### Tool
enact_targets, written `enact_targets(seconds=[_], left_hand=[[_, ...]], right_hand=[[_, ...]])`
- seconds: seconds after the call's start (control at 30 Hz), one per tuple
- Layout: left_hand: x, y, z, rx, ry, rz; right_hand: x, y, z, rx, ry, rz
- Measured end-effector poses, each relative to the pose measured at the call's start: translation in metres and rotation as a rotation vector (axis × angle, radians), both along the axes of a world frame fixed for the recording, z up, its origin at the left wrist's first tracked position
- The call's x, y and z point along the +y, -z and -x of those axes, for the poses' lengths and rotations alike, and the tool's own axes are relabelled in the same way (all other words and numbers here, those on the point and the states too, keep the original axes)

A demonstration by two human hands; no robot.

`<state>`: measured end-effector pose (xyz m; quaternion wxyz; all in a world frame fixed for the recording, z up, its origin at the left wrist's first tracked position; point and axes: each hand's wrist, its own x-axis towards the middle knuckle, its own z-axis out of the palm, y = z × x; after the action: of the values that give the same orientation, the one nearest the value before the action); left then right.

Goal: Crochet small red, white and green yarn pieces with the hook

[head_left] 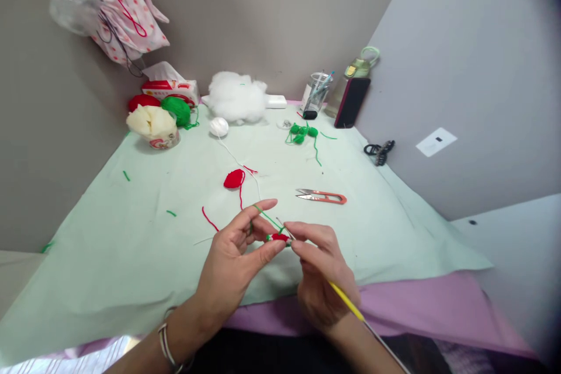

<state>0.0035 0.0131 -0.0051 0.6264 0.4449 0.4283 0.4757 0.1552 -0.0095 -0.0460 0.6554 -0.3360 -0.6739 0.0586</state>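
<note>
At lower centre, our left fingers [265, 253] pinch the red piece [279, 237] from the left; it lies crosswise, our right fingers [310, 252] at its right end, pinching the hook [346, 300].

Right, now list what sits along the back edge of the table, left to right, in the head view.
Red-and-white tissue box, fluffy white stuffing, clear round jar, dark upright phone with red edge.
</note>
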Motion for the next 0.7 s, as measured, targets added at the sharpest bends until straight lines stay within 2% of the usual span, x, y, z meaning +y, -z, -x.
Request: enact_targets(seconds=[0.13,0.33,0.47,0.7], left_hand=[[-0.001,0.008,0.001,0.115,-0.071,-0.145],[-0.004,0.020,0.005,0.408,-0.224,-0.586],[-0.004,0.022,0.008,0.428,-0.261,-0.735],[0.000,0.024,0.010,0.383,-0.285,-0.928]], right_hand=[[0.000,-0.009,0.001,0.036,-0.029,0.094],[-0.006,-0.008,0.001,0.016,-0.087,0.084],[-0.009,-0.006,0.000,-0.030,-0.095,0.029],[-0.012,-0.016,-0.003,-0.115,-0.095,0.050]])
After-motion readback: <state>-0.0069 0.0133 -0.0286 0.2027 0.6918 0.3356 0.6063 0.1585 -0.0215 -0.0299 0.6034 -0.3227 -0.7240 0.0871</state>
